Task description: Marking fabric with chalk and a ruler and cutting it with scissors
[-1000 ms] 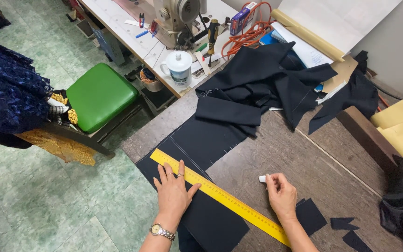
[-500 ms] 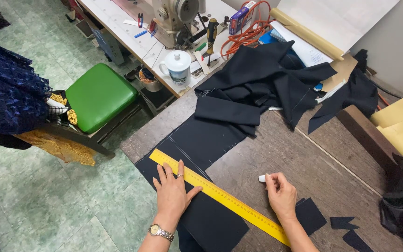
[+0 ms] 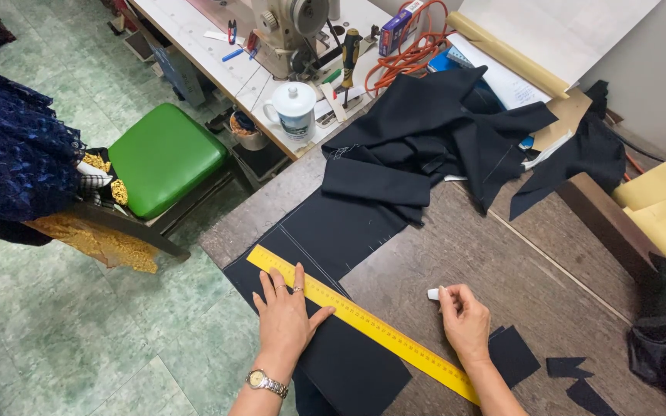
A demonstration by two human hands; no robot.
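We see the left hand [image 3: 285, 317] lying flat, fingers spread wide, pressing the yellow ruler [image 3: 364, 324] down onto the dark fabric panel [image 3: 325, 254] at the near edge of the wooden table [image 3: 502, 254]. The ruler runs on a slant from the panel's left edge down toward the near right, passing under that palm's fingertips and ending below the right wrist. The right hand [image 3: 465, 322] rests on the table just right of the ruler, its fingers curled narrowly around a small white piece of chalk [image 3: 433, 293], whose tip pokes out toward the left, a little apart from the ruler's far edge.

Against the pictures from 0.5 s and 1 s ago, we find almost nothing changed: both hands, the ruler and the chalk sit in the same places, and only the view has shifted very slightly.

Farther along the table lies a heap of dark garment pieces [image 3: 433, 131], and 3 small dark scraps [image 3: 564, 366] lie near the right hand. Beyond, on a white bench, stand a sewing machine [image 3: 290, 31] and 1 white lidded mug [image 3: 296, 109]. A green stool [image 3: 165, 158] sits on the floor to the left
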